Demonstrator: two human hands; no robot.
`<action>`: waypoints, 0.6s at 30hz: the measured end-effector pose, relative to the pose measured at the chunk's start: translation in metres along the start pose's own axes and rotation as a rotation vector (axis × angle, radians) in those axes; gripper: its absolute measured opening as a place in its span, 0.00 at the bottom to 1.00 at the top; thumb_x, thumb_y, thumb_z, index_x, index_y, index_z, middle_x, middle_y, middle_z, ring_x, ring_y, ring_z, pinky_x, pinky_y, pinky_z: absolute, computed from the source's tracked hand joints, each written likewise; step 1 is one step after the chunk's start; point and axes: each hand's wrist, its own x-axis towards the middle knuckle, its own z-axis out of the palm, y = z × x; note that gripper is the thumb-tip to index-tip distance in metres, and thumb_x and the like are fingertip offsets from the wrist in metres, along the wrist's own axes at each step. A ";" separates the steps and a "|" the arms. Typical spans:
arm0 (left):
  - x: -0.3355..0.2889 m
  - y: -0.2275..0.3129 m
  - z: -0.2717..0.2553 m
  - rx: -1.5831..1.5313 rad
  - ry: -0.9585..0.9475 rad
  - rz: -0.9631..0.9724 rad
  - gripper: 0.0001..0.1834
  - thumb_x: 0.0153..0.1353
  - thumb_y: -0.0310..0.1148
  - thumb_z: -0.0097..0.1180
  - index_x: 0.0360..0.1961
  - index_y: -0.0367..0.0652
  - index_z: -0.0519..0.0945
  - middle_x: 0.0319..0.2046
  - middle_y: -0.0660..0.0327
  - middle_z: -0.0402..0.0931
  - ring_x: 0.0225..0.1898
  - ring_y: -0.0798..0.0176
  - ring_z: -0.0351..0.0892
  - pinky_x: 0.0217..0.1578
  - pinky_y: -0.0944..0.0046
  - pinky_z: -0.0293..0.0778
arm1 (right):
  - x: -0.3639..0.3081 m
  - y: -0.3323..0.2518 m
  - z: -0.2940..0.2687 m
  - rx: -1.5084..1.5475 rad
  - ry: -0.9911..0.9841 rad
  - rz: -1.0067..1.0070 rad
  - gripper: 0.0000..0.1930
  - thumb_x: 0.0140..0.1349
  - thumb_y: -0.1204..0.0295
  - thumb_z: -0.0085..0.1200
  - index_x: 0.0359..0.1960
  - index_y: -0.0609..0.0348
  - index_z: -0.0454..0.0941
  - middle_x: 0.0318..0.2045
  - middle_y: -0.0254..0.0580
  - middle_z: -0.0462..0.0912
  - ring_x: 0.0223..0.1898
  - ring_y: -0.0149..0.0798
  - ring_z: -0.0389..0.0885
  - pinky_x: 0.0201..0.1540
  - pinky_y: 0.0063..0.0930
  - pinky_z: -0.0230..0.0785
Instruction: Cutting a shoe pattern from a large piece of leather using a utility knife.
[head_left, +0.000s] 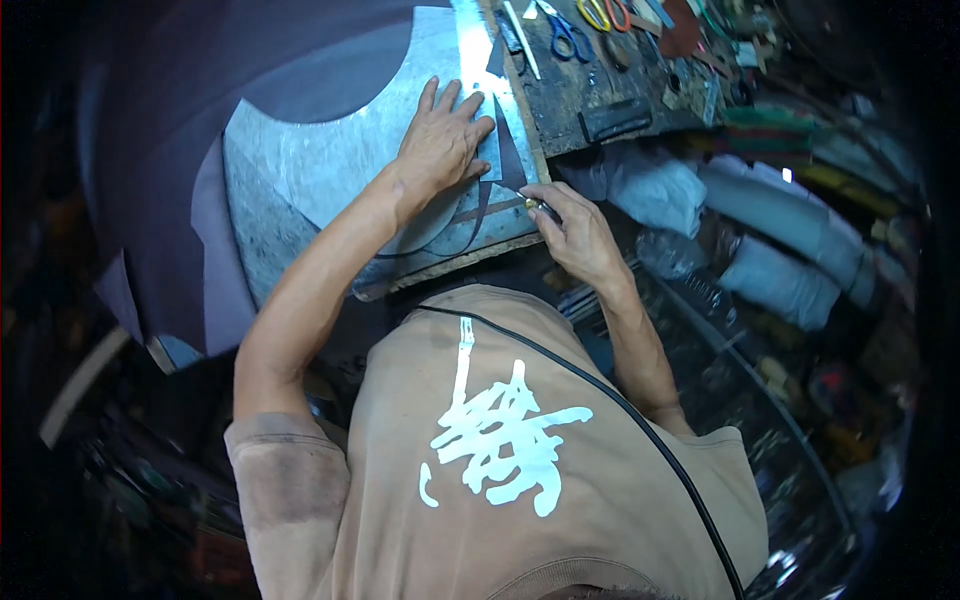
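My left hand (pixel 440 140) lies with fingers spread on a pale, shiny flat piece (pixel 330 165) at the right part of the metal-covered work board (pixel 268 240). In my right hand (pixel 580 235), at the board's right edge, is a small knife (pixel 533 203) with a brass-coloured part; its tip points left, close to the fingers of the left hand. Most of its handle is hidden in my grip. A narrow dark strip (pixel 484 208) curves over the board just below the left hand. A large dark brown sheet (pixel 170 60), like leather, covers the board's far left.
On the wooden bench (pixel 560 110) at the upper right lie blue-handled scissors (pixel 570 38), yellow-handled scissors (pixel 593 14) and a dark block (pixel 615 120). Plastic-wrapped bundles (pixel 655 195) and rolls (pixel 780 215) stand to the right. A black cable (pixel 640 425) crosses my shirt.
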 end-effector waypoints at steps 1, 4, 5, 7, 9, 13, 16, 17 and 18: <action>0.000 -0.001 0.000 -0.009 0.011 -0.037 0.27 0.52 0.48 0.67 0.50 0.47 0.78 0.65 0.53 0.66 0.69 0.41 0.56 0.70 0.36 0.44 | 0.007 0.005 -0.007 -0.079 -0.081 -0.080 0.13 0.62 0.77 0.55 0.48 0.64 0.78 0.40 0.52 0.82 0.42 0.53 0.81 0.46 0.37 0.73; -0.001 0.001 0.001 0.018 0.009 -0.030 0.26 0.50 0.46 0.69 0.50 0.50 0.78 0.65 0.56 0.66 0.70 0.45 0.55 0.70 0.38 0.46 | 0.037 0.029 -0.008 -0.122 -0.180 -0.294 0.11 0.61 0.75 0.56 0.46 0.61 0.80 0.40 0.49 0.82 0.41 0.52 0.82 0.45 0.38 0.74; -0.002 0.001 0.003 0.009 0.014 -0.059 0.26 0.50 0.46 0.69 0.50 0.50 0.78 0.65 0.56 0.66 0.70 0.45 0.55 0.70 0.38 0.46 | 0.044 0.033 -0.009 -0.150 -0.232 -0.358 0.11 0.61 0.73 0.57 0.45 0.60 0.81 0.40 0.48 0.83 0.41 0.53 0.82 0.45 0.40 0.75; -0.003 0.002 0.005 0.029 0.051 -0.059 0.26 0.50 0.45 0.70 0.50 0.50 0.78 0.65 0.58 0.66 0.71 0.46 0.55 0.70 0.38 0.46 | 0.053 0.031 -0.009 -0.186 -0.278 -0.409 0.11 0.61 0.73 0.57 0.44 0.60 0.82 0.38 0.47 0.83 0.39 0.52 0.82 0.43 0.40 0.76; -0.002 0.004 0.007 0.017 0.027 -0.107 0.27 0.49 0.45 0.70 0.50 0.52 0.78 0.66 0.60 0.66 0.71 0.47 0.55 0.71 0.39 0.45 | 0.058 0.032 -0.009 -0.204 -0.301 -0.459 0.11 0.61 0.72 0.57 0.44 0.60 0.82 0.37 0.47 0.83 0.38 0.52 0.82 0.42 0.41 0.76; -0.001 0.009 0.008 0.033 0.006 -0.147 0.30 0.47 0.47 0.71 0.53 0.54 0.78 0.67 0.62 0.64 0.72 0.48 0.54 0.71 0.39 0.43 | 0.064 0.036 -0.009 -0.220 -0.347 -0.524 0.11 0.63 0.71 0.56 0.45 0.60 0.82 0.38 0.48 0.82 0.38 0.52 0.82 0.41 0.41 0.77; -0.001 0.011 0.006 0.042 -0.012 -0.173 0.31 0.47 0.48 0.71 0.54 0.54 0.78 0.68 0.62 0.64 0.73 0.49 0.53 0.72 0.39 0.42 | 0.067 0.038 -0.007 -0.234 -0.346 -0.573 0.11 0.63 0.71 0.55 0.46 0.59 0.82 0.38 0.47 0.81 0.37 0.52 0.82 0.40 0.42 0.76; -0.002 0.012 0.006 0.041 -0.013 -0.177 0.32 0.46 0.48 0.72 0.54 0.55 0.78 0.68 0.62 0.64 0.73 0.49 0.52 0.72 0.39 0.42 | 0.066 0.039 -0.006 -0.234 -0.352 -0.579 0.11 0.63 0.71 0.55 0.46 0.59 0.82 0.38 0.47 0.81 0.37 0.52 0.82 0.40 0.42 0.76; -0.002 0.013 0.006 0.041 -0.011 -0.183 0.32 0.46 0.48 0.72 0.54 0.55 0.78 0.68 0.62 0.64 0.73 0.49 0.52 0.72 0.39 0.42 | 0.065 0.038 -0.005 -0.268 -0.344 -0.564 0.11 0.63 0.71 0.55 0.46 0.59 0.82 0.37 0.47 0.80 0.36 0.52 0.82 0.40 0.42 0.76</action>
